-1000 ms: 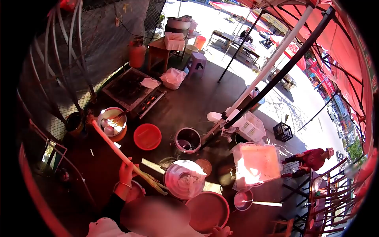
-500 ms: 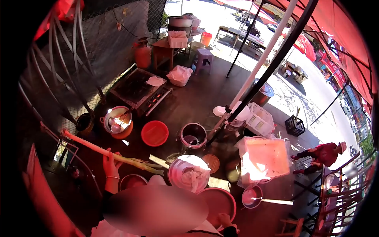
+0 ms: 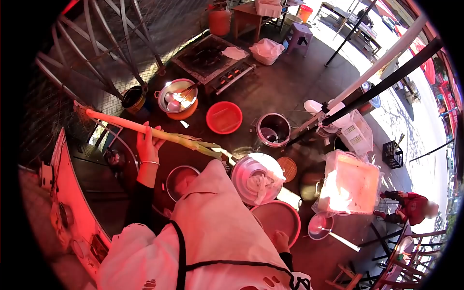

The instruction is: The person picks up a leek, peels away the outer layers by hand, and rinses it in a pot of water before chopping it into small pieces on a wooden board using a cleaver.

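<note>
My left hand [image 3: 149, 147] is raised, fingers closed around a long green onion [image 3: 183, 141]. Its roots point to the upper left and its green leaves to the right. My right hand [image 3: 280, 241] is low at the near side of a wide red basin [image 3: 292, 220]. Its fingers look curled, and what they hold, if anything, is too small to make out. A round metal pot with a plastic bag on it [image 3: 258, 181] stands between the two hands. Beneath my left arm is a metal bowl [image 3: 182, 179], partly hidden by my apron [image 3: 217, 222].
An orange-red basin [image 3: 224, 117], a pot with ladles [image 3: 178, 99] and a stove [image 3: 208, 60] lie ahead. To the right are a tent pole [image 3: 377, 87], a plastic-lined foam box [image 3: 350, 183] and a small bowl [image 3: 320, 226]. A seated person [image 3: 411, 208] is farther right.
The view has tipped downward, bringing my apron and more of the left side into sight. My left hand still grips the green onion; my right hand stays by the basin.
</note>
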### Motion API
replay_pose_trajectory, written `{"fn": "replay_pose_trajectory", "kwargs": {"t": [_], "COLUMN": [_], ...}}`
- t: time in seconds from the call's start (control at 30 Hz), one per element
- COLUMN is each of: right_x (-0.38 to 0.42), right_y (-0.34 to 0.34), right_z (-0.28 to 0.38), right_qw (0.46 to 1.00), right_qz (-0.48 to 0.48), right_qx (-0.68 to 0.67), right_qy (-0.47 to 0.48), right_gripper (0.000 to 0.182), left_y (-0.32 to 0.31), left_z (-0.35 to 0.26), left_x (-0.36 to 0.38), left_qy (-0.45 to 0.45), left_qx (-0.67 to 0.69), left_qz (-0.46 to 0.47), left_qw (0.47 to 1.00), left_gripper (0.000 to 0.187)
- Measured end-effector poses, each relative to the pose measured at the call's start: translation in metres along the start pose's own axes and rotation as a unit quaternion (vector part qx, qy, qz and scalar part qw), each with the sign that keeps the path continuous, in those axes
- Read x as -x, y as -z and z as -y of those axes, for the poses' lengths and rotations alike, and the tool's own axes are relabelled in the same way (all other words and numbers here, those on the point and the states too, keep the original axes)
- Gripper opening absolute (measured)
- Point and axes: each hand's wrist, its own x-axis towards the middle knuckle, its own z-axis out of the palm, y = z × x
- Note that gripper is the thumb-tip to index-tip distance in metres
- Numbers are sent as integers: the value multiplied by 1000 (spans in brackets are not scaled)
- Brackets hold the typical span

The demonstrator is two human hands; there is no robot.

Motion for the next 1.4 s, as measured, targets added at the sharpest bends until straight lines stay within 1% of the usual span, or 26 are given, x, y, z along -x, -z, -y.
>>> {"fn": "replay_pose_trajectory", "kwargs": {"t": [0.07, 0.17, 0.23, 0.27, 0.33, 0.4, 0.43, 0.47, 0.5, 0.57, 0.63, 0.73, 0.8, 0.9, 0.97, 1.03, 1.1, 1.13, 1.17, 1.2, 1.23, 1.27, 1.3, 1.33, 1.37, 1.4], "right_x": [5, 19, 13, 9, -6, -21, -24, -30, -25, -39, -62, -111, -119, -143, -141, -123, -125, -128, -130, -143, -148, -167, -186, -201, -220, -240], "right_y": [-8, -27, -41, -50, -66, -89, -101, -116, -137, -174, -210, -241, -258, -260, -260, -263, -255, -251, -244, -234, -226, -214, -203, -201, -201, -200], "right_z": [7, 45, 56, 63, 49, 28, 42, 59, 88, 165, 243, 323, 383, 399, 402, 418, 395, 384, 361, 324, 309, 289, 269, 268, 283, 299], "right_qw": [999, 995, 989, 988, 989, 988, 988, 988, 983, 979, 989, 993, 999, 997, 998, 999, 994, 993, 990, 984, 981, 913, 674, 695, 770, 834], "right_qz": [6, -2, -59, -66, -77, -72, -62, -65, -51, -35, 12, 38, 31, 55, 45, 29, 16, 25, 32, 38, 26, 195, 181, 173, 175, 166], "right_qx": [-23, -59, -93, -98, -61, -75, -81, -80, -97, -112, -24, -17, -33, -52, -31, -2, 21, -15, -52, -58, -40, 358, 664, 647, 582, 508], "right_qy": [-32, -75, -103, -104, -108, -115, -117, -118, -144, -169, -146, -108, -1, 20, 6, -34, -107, -117, -127, -162, -190, 3, 269, 261, 194, 136], "right_gripper": [25, 26, 27, 27, 25, 25, 25, 25, 24, 24, 24, 25, 26, 25, 24, 23, 23, 20, 18, 15, 17, 23, 33, 32, 31, 30], "left_y": [-6, -21, -35, -43, -60, -77, -80, -83, -84, -86, -70, -63, -56, -52, -54, -64, -75, -86, -97, -108, -117, -116, -133, -155, -163, -175], "left_z": [-1, 7, 18, 24, 32, 38, 40, 40, 38, 21, 10, -14, -22, -25, -21, -17, -5, -1, 2, 7, 15, 32, 40, 39, 55, 66], "left_x": [-17, -59, -94, -114, -156, -198, -219, -241, -260, -289, -324, -349, -359, -369, -378, -387, -401, -408, -412, -417, -426, -440, -447, -445, -456, -462], "left_qy": [1, 9, 19, 26, 37, 40, 47, 47, 47, 43, 38, 16, 9, 9, 15, 23, 29, 30, 35, 41, 46, 43, 47, 55, 45, 33], "left_qx": [-5, -10, -9, -10, -15, -4, -5, 5, 13, 16, 20, 7, 14, 21, 27, 37, 55, 56, 58, 61, 73, 73, 80, 74, 84, 88], "left_qz": [5, 17, 25, 24, 29, 61, 62, 63, 62, 54, 66, 41, 19, -6, -24, -19, -8, -9, -8, -5, 6, 15, -11, -11, -12, 21], "left_qw": [1000, 1000, 999, 999, 999, 997, 997, 997, 997, 997, 997, 999, 1000, 1000, 999, 999, 998, 998, 998, 997, 996, 996, 996, 996, 995, 995], "left_gripper": [38, 39, 39, 39, 39, 38, 38, 38, 37, 37, 39, 41, 42, 42, 42, 43, 43, 43, 44, 44, 44, 45, 46, 49, 51, 52]}}
